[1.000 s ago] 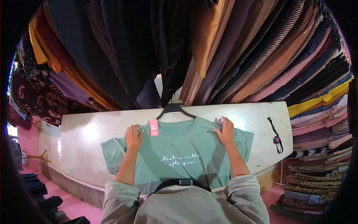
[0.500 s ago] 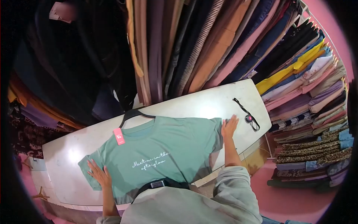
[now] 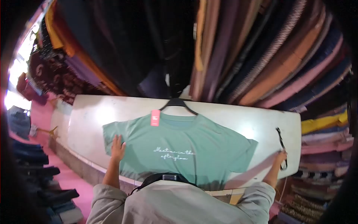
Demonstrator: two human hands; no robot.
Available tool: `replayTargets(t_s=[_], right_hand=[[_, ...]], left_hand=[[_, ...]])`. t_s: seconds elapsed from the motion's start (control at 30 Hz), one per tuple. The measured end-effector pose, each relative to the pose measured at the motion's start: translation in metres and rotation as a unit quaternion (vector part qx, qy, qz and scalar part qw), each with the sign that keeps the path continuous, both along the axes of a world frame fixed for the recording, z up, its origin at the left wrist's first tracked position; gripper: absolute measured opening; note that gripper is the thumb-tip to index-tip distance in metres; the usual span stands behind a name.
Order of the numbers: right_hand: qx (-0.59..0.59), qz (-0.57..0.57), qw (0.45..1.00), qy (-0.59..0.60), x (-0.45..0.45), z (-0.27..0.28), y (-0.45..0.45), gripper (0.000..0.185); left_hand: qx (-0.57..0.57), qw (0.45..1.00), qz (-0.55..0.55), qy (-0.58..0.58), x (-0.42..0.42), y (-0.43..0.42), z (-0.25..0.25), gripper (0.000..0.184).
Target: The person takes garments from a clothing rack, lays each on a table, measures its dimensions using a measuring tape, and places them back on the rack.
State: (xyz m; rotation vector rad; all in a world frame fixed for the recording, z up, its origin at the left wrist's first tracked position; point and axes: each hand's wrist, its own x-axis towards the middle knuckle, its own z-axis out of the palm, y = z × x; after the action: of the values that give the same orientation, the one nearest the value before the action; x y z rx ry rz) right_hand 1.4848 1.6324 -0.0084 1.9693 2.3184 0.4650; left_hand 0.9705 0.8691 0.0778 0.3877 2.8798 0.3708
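A green T-shirt [image 3: 209,143] with white script lettering lies spread on the white table, a black hanger [image 3: 177,101] in its neck. From the collar hangs a pink tag [image 3: 155,118]. My left hand [image 3: 118,148] rests on the sleeve at the left, fingers apart. Off to the right, my right hand [image 3: 280,158] is closed over the middle of a black cord [image 3: 280,135] with a small round device on it. The device itself is hidden under my fingers.
The white table [image 3: 87,128] reaches past the shirt on both sides. Along its far edge hang dark garments [image 3: 149,48] and several coloured trousers [image 3: 276,74]. Folded clothes [image 3: 317,203] are stacked at the right, with jeans [image 3: 33,170] at the lower left.
My right hand has left the shirt's right sleeve and moved right onto the corded device. My left hand stays on the left sleeve. The view has turned to the left.
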Motion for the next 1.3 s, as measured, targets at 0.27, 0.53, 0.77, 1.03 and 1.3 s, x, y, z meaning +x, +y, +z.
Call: replayTargets(t_s=[0.27, 0.53, 0.77, 1.03, 1.3], right_hand=[[-0.071, -0.04, 0.978, 0.192, -0.03, 0.071, -0.058, 0.059], [-0.114, -0.048, 0.851, 0.51, 0.011, 0.056, -0.104, 0.036], [-0.045, 0.014, 0.507, 0.861, 0.071, 0.176, -0.144, 0.031], [-0.276, 0.22, 0.491, 0.796, -0.059, 0.331, -0.24, 0.027], [-0.623, 0.204, 0.536, 0.531, -0.308, 0.193, -0.41, 0.052]], left_hand=[[0.016, 0.999, 0.016, 0.033, -0.007, 0.017, 0.013, 0.055], [-0.057, 0.997, 0.041, 0.016, -0.016, 0.027, 0.009, 0.063], [-0.044, 0.999, 0.03, -0.013, -0.029, -0.012, -0.006, 0.064], [0.012, 0.979, 0.189, 0.071, -0.057, -0.005, -0.015, 0.06], [0.394, 0.873, -0.163, -0.237, 0.034, 0.143, 0.057, 0.022]])
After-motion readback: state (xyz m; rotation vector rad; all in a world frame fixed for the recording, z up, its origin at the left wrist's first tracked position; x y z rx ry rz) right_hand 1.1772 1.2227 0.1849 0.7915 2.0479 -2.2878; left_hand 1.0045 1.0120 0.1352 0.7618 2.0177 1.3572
